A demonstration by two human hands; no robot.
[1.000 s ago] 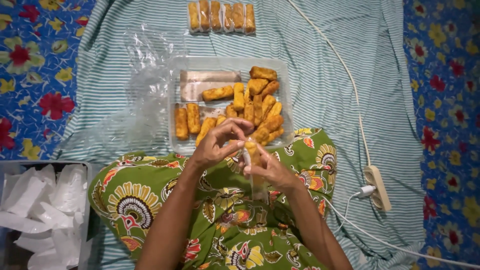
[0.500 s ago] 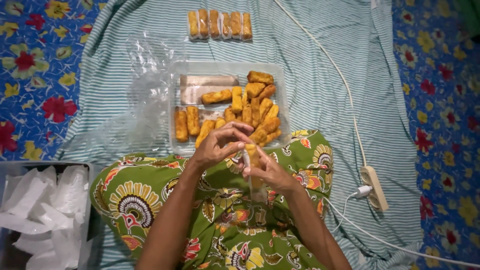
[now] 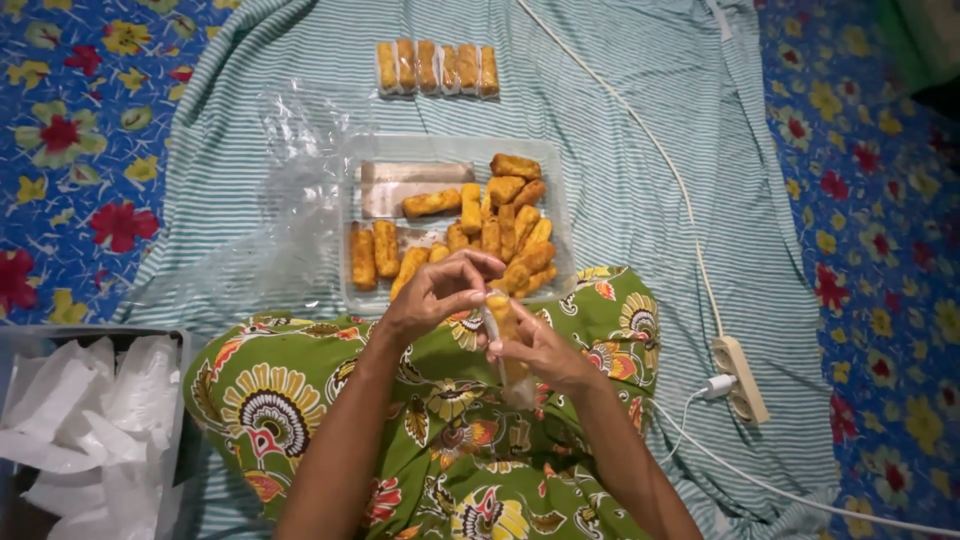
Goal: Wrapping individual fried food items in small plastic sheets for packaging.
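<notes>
My left hand [image 3: 432, 297] and my right hand [image 3: 540, 350] meet over my lap, both gripping a golden breaded stick [image 3: 503, 318] inside a narrow clear plastic sleeve [image 3: 516, 385] that hangs below the fingers. Just beyond the hands lies a clear plastic tray [image 3: 360, 158] with several more breaded sticks [image 3: 495, 225] piled at its right side. A row of wrapped sticks [image 3: 436, 67] lies further away on the striped cloth [image 3: 620, 130].
Crumpled clear plastic [image 3: 270, 200] lies left of the tray. A grey bin [image 3: 182, 342] with white plastic bags [image 3: 90, 420] stands at the lower left. A white power strip [image 3: 741, 378] with a plug and cable lies at the right. Green patterned fabric [image 3: 300, 400] covers my lap.
The hands stay over the lap; the fingers have shifted slightly around the stick in its sleeve.
</notes>
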